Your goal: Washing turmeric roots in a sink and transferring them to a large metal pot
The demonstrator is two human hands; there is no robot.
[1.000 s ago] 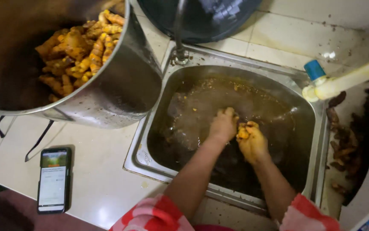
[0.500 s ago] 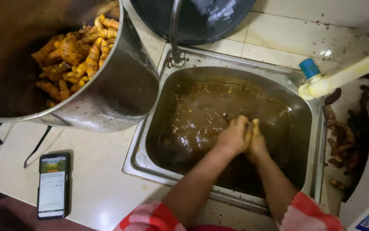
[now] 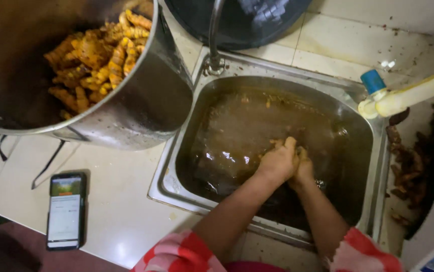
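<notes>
Right, around your hands first: up and to the left of them stands a big steel pot (image 3: 141, 108), tilted toward you on the tiled bench (image 3: 121, 211), with a heap of orange-yellow turmeric roots (image 3: 96, 55) inside. Nearer you on that side, well apart from the hands, a phone (image 3: 65, 210) lies flat with its screen lit. Straight ahead, the tap (image 3: 216, 35) rises from the back rim of the sink, and behind it sits a dark round basin (image 3: 242, 20). Off to the right, a pale pipe with a blue cap (image 3: 403, 95) pokes in over the sink's corner, and beyond it darker unwashed roots (image 3: 410, 171) lie in a black pan.

Now the hands. Both are down in the steel sink (image 3: 171, 176), in brown muddy water (image 3: 247, 136). Your left hand (image 3: 277, 162) is curled over, fingers closed, pressed against your right hand (image 3: 305, 168), which is mostly hidden behind it. They're clasped tight together, yellow-stained, at the waterline. Whether a root is caught between them, you can't tell from this view.
</notes>
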